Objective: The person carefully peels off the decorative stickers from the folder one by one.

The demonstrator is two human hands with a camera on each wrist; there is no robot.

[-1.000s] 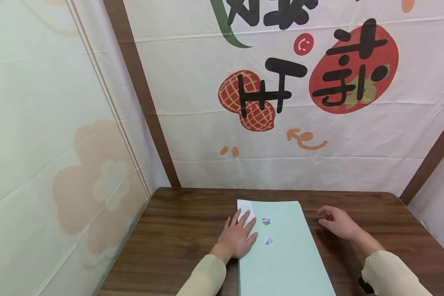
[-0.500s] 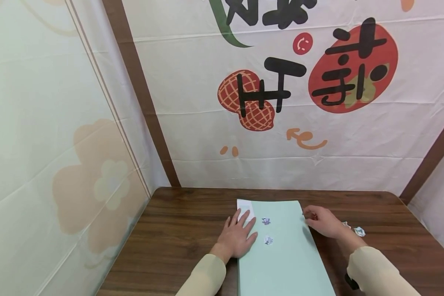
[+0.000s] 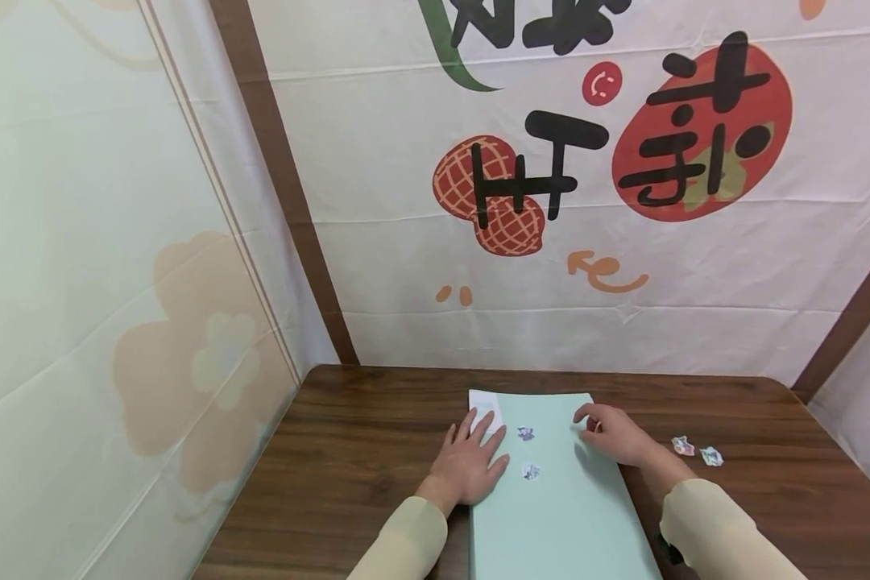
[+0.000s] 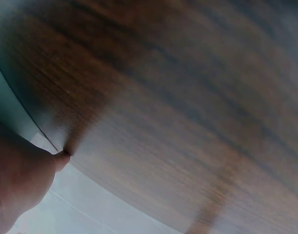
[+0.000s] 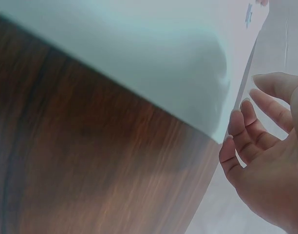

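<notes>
A long pale green pad (image 3: 558, 524) lies on the table, with a white rectangular patch (image 3: 483, 398) at its far left corner. Two small purple-and-white cut-outs, one farther (image 3: 525, 433) and one nearer (image 3: 530, 471), lie on the pad. My left hand (image 3: 466, 466) rests with spread fingers on the pad's left edge, fingertips over the patch. Above the pad's far right part is my right hand (image 3: 615, 433), casting a shadow there. Its fingers (image 5: 256, 130) are loosely bent, and the right wrist view shows nothing between them and the thumb.
On the dark wooden table (image 3: 362, 451), right of the pad, lie a pinkish cut-out (image 3: 683, 445) and a bluish one (image 3: 711, 456). A printed fabric wall (image 3: 377, 242) rises behind the table's far edge, and another fabric wall (image 3: 80, 322) stands on the left.
My right hand has moved left from the table to above the pad, uncovering the two cut-outs at the right. My left hand has stayed in place.
</notes>
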